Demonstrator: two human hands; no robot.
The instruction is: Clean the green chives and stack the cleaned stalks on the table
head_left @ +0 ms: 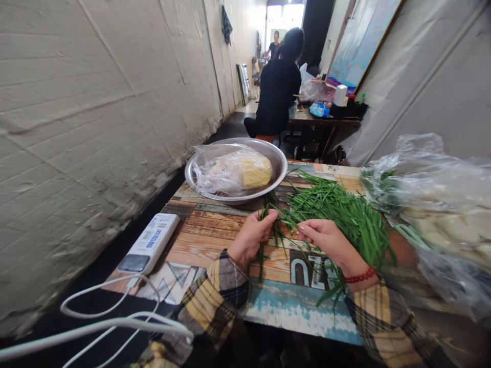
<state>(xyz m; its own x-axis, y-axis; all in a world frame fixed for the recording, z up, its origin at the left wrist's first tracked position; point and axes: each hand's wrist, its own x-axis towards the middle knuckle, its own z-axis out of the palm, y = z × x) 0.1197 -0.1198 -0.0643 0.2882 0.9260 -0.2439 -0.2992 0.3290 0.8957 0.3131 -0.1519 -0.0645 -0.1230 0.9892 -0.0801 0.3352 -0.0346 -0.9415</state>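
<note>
A heap of long, flat green chives (337,207) spreads over the right half of the wood-patterned table (215,237). My left hand (255,232) is closed around a few chives, whose ends hang below the fist and poke out above it. Just to the right, my right hand (326,240) has its thumb and fingertips pinched at the near left edge of the heap, on a chive stalk. Loose blades lie beneath both hands. A red bead bracelet (360,276) circles my right wrist.
Behind my hands stands a metal basin (282,171) holding a plastic-wrapped yellow block (256,171). A white power bank (149,243) with cables lies left. Clear bags (441,179) of pale food fill the right. A person (278,87) sits at another table beyond.
</note>
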